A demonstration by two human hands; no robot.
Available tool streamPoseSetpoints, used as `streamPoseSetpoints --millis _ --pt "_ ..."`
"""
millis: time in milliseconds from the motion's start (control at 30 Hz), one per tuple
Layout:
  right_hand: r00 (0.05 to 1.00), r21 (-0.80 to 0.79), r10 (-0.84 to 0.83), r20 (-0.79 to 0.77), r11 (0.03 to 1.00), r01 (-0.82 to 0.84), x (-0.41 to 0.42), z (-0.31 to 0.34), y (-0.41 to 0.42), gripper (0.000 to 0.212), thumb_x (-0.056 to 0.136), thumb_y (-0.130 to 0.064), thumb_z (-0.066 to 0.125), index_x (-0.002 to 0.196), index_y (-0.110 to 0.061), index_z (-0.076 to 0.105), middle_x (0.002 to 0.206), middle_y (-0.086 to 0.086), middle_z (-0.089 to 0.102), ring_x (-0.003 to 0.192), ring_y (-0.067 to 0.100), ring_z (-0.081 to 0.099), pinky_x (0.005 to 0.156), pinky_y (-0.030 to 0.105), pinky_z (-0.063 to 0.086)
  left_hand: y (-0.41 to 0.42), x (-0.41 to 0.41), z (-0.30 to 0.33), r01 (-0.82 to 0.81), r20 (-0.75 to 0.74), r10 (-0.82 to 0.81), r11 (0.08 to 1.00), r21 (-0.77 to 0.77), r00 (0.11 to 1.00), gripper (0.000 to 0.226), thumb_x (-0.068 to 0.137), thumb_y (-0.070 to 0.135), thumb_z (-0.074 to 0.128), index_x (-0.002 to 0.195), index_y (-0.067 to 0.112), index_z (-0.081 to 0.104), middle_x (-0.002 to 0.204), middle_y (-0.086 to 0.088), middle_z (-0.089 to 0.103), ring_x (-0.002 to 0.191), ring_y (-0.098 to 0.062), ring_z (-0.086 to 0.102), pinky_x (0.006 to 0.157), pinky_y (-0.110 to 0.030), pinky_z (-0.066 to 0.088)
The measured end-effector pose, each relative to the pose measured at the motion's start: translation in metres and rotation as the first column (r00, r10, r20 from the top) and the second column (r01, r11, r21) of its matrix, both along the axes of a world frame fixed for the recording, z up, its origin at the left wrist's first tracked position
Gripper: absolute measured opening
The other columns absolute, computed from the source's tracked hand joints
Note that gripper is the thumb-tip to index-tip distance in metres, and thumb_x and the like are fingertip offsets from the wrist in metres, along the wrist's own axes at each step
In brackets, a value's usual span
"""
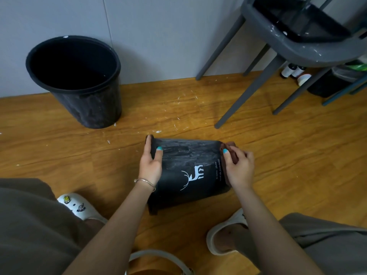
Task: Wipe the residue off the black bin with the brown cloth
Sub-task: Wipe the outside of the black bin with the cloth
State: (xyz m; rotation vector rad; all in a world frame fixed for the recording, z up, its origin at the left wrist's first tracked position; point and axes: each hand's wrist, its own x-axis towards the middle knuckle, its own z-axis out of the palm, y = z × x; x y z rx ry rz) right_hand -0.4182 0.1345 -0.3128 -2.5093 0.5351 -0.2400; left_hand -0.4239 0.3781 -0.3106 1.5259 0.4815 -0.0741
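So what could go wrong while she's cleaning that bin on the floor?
The bin lies on its side, steadied only by the left hand at its rim, so it might roll when rubbed. The right hand holds the cloth bunched at the base, away from the white smears on the upper side, so residue may get missed. Loosened flakes could join the white bits on the floor.

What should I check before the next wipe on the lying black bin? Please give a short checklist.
1. Black bin lying on its side on the floor: ok.
2. Left hand grips the rim end: ok.
3. Right hand holds the brown cloth at the base end: ok.
4. Cloth on the whitish residue: not ok, residue lies between the hands.
5. Cloth damp: cannot tell.
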Motion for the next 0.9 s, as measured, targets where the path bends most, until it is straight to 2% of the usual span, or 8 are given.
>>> streamPoseSetpoints --millis 167,300,433,567,633,733,800,900 --pt "0.996 0.042 0.081 -0.030 0.996 -0.079 -0.006 -0.018 0.002 0.041 0.090 -0.029 0.065 0.129 -0.017 0.060 0.128 0.015 0.032 0.121 0.031 0.036 0.102 0.027 0.032 -0.006 -0.011 -0.003 0.049 0.008 -0.049 0.999 -0.009 0.999 0.061 0.101 0.022 0.042 0.152 0.032 0.009 0.155 0.007 0.023 0.141 -0.012 0.022 0.105 -0.017 0.018" --pt "0.983 -0.070 -0.021 -0.183 0.998 0.008 -0.010 -0.021 -0.001 0.043 0.095 -0.049 0.048 0.136 -0.034 0.050 0.135 0.011 0.033 0.118 0.034 0.041 0.097 0.043 0.044 0.005 0.000 -0.003 0.049 -0.040 -0.048 0.999 0.013 0.998 0.052 0.098 0.021 0.049 0.145 0.032 0.031 0.143 0.003 0.043 0.130 -0.018 0.041 0.107 -0.030 0.032" --pt "0.990 -0.055 -0.052 -0.130 0.997 0.045 -0.008 -0.025 0.007 0.045 0.094 -0.053 0.047 0.134 -0.032 0.053 0.132 0.009 0.037 0.115 0.033 0.047 0.094 0.045 0.047 0.005 0.023 0.007 0.019 -0.133 -0.017 1.000 0.014 0.991 0.036 0.098 0.034 0.044 0.133 0.024 0.041 0.114 -0.001 0.053 0.106 -0.023 0.051 0.084 -0.029 0.033" --pt "0.942 -0.013 -0.322 -0.094 0.947 0.322 -0.014 -0.025 0.039 0.042 0.094 -0.051 0.051 0.126 -0.026 0.061 0.121 0.012 0.045 0.110 0.031 0.049 0.088 0.040 0.046 -0.010 0.015 0.002 -0.014 -0.071 0.023 0.992 0.124 0.997 0.039 0.101 0.033 0.036 0.140 0.031 0.040 0.074 -0.002 0.049 0.061 -0.012 0.046 0.051 -0.012 0.039" --pt "0.975 -0.026 -0.223 -0.017 0.975 0.223 -0.023 -0.026 0.060 0.037 0.094 -0.044 0.055 0.123 -0.023 0.064 0.117 0.010 0.046 0.104 0.027 0.052 0.081 0.036 0.048 -0.009 0.012 -0.004 -0.032 -0.068 0.042 0.990 0.137 0.997 0.040 0.102 0.028 0.034 0.142 0.032 0.040 0.065 -0.001 0.043 0.050 -0.009 0.036 0.039 -0.009 0.033" --pt "0.991 -0.101 0.134 -0.011 0.986 -0.134 -0.030 -0.023 0.051 0.036 0.093 -0.039 0.058 0.125 -0.023 0.064 0.118 0.007 0.048 0.097 0.019 0.052 0.075 0.029 0.047 -0.005 0.016 -0.008 -0.040 -0.086 0.052 0.990 0.135 0.995 0.040 0.102 0.023 0.034 0.141 0.032 0.041 0.062 0.000 0.040 0.047 -0.009 0.033 0.037 -0.012 0.032" --pt "0.965 -0.171 0.239 -0.105 0.952 -0.254 -0.017 -0.022 0.016 0.036 0.094 -0.039 0.057 0.127 -0.026 0.063 0.119 0.006 0.049 0.096 0.019 0.053 0.076 0.030 0.048 -0.007 0.017 -0.007 -0.014 -0.089 0.027 0.989 0.144 0.996 0.041 0.103 0.023 0.034 0.142 0.032 0.040 0.061 0.000 0.041 0.047 -0.010 0.034 0.037 -0.013 0.032" --pt "0.991 -0.127 -0.009 -0.135 0.992 -0.008 0.005 -0.019 -0.005 0.035 0.095 -0.038 0.054 0.126 -0.024 0.063 0.124 0.012 0.049 0.106 0.031 0.056 0.085 0.037 0.049 -0.008 0.019 -0.008 -0.010 -0.086 0.025 0.986 0.165 0.996 0.041 0.102 0.025 0.033 0.142 0.033 0.039 0.063 0.000 0.043 0.049 -0.011 0.036 0.037 -0.012 0.034"
